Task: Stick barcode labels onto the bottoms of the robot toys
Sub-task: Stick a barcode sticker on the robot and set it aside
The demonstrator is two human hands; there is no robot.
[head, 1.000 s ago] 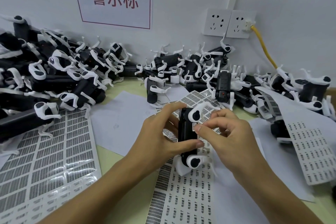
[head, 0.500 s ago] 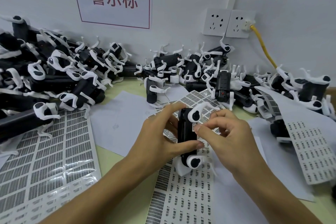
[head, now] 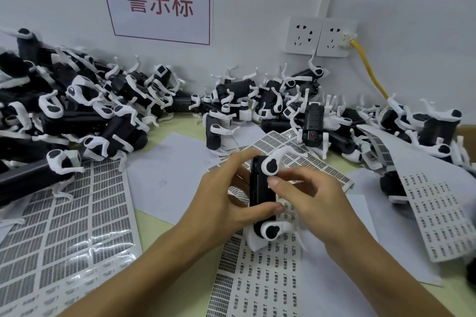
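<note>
Head view: left hand [head: 221, 203] grips a glossy black, white-legged plastic robot toy [head: 260, 195]; right hand [head: 309, 195] fingertips pinch against its flat underside.

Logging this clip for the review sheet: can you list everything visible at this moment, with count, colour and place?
Held robot toy: one, black body with white legs, centre, above the label sheets.
Loose robot toys: many, too tangled to count, black and white, piled along the wall from left to right.
Barcode label sheets: several, white with dark printed barcodes, spread on the table left, centre and right.
Plain paper sheets: a few, white, under and between the label sheets.
Wall sign: one, white with red characters and border, upper centre.
Wall sockets: two, white, right of the sign.
Cable: one, yellow, plugged into the right socket.
Left hand: grips the held toy's body.
Right hand: fingertips at the toy's underside; any label is hidden.
</note>
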